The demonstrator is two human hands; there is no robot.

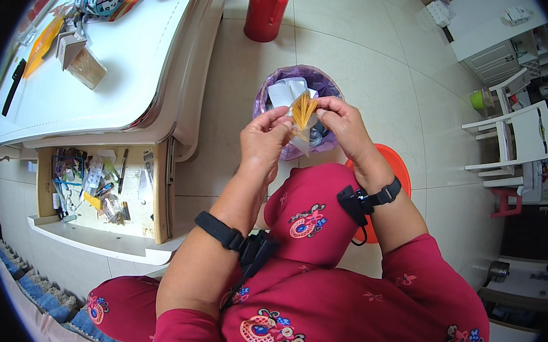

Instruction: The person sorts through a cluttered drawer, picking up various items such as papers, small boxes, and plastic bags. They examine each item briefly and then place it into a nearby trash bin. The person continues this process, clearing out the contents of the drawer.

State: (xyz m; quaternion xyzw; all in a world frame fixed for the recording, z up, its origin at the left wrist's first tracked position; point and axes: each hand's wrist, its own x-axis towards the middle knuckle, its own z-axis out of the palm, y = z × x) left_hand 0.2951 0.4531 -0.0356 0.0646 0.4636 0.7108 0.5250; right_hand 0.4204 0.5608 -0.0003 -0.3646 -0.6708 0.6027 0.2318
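My left hand and my right hand pinch a small clear plastic bag between fingertips and thumbs. A fan of thin yellow strips shows at the bag; whether they are wholly inside it I cannot tell. Both hands are above a waste bin with a purple liner. White paper and crumpled clear plastic lie in the bin, partly hidden by my hands.
At left, an open drawer holds pens, blister packs and other small items. A toothpick container and a black pen lie on the white tabletop. Beyond the bin stands a red thermos flask; an orange-red round object is beside my knee.
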